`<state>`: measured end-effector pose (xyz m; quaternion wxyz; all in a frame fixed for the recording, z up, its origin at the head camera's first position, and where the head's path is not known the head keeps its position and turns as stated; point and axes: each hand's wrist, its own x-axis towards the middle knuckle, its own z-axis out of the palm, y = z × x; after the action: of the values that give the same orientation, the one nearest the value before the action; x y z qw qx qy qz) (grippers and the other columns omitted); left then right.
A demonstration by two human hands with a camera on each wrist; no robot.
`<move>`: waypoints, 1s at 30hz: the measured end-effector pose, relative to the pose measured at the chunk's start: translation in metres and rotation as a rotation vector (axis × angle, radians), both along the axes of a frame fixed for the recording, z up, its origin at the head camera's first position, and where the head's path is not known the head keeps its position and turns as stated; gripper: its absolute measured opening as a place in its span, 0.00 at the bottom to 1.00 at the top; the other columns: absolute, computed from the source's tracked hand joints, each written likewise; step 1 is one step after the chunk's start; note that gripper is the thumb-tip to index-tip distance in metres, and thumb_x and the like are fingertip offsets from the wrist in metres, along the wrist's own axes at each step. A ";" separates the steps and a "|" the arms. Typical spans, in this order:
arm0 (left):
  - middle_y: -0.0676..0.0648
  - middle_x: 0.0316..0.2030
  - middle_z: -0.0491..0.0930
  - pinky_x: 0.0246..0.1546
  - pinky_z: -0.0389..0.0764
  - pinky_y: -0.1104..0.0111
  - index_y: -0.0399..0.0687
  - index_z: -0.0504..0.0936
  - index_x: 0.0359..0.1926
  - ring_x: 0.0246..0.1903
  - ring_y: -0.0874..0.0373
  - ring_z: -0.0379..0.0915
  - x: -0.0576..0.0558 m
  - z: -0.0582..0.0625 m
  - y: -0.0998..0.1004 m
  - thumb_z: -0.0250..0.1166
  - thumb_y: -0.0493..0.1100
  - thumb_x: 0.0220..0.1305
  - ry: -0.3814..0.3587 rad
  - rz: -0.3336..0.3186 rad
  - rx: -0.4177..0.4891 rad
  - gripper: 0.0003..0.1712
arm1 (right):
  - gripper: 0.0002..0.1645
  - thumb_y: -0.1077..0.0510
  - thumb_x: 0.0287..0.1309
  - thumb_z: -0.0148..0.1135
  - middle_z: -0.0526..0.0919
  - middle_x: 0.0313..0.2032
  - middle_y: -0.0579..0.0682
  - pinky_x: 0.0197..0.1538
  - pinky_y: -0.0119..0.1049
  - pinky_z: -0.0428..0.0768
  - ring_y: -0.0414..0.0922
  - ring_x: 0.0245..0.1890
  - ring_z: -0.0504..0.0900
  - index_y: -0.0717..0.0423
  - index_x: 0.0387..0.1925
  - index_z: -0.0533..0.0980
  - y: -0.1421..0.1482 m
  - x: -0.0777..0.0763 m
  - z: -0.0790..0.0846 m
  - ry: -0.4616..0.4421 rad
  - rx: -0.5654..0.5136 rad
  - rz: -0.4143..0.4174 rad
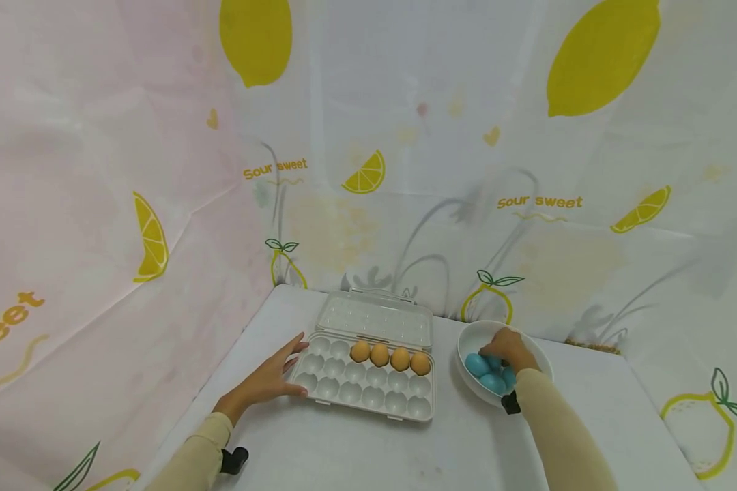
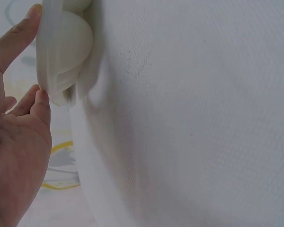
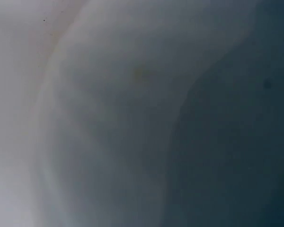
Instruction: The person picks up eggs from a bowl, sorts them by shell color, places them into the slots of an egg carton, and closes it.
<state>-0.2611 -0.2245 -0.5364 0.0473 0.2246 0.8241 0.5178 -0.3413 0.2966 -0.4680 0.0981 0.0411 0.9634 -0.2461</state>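
Observation:
A pale egg tray [image 1: 368, 411] lies with its hinged clear lid [image 1: 377, 318] folded back. Several brown eggs [image 1: 379, 354] fill part of its back row. My left hand [image 1: 267, 376] touches the tray's left end, fingers and thumb spread; the left wrist view shows its thumb and fingertips against the rim. To the right stands a white bowl [image 1: 543, 354] holding several blue eggs [image 1: 493, 383]. My right hand [image 1: 511, 349] reaches into it, its bent fingers over a blue egg [image 1: 494, 361]; its fingertips are partly hidden. The right wrist view is blurred, with a dark blue-green shape close up.
The tray and bowl stand on a white-covered table [image 1: 368, 457]. Lemon-printed sheets [image 1: 405, 225] hang directly behind it and on both sides. A gap of white cloth separates the tray from the bowl.

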 end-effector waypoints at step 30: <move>0.34 0.71 0.55 0.69 0.60 0.55 0.37 0.42 0.76 0.71 0.39 0.49 -0.004 -0.006 -0.003 0.81 0.44 0.41 0.026 -0.044 -0.026 0.71 | 0.24 0.56 0.50 0.71 0.84 0.40 0.63 0.40 0.51 0.85 0.58 0.38 0.82 0.67 0.46 0.79 -0.026 0.004 0.026 0.456 -0.095 0.062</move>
<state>-0.2647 -0.2278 -0.5426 0.0510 0.2487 0.8261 0.5032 -0.3375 0.2710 -0.4416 -0.1126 -0.0500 0.9488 -0.2910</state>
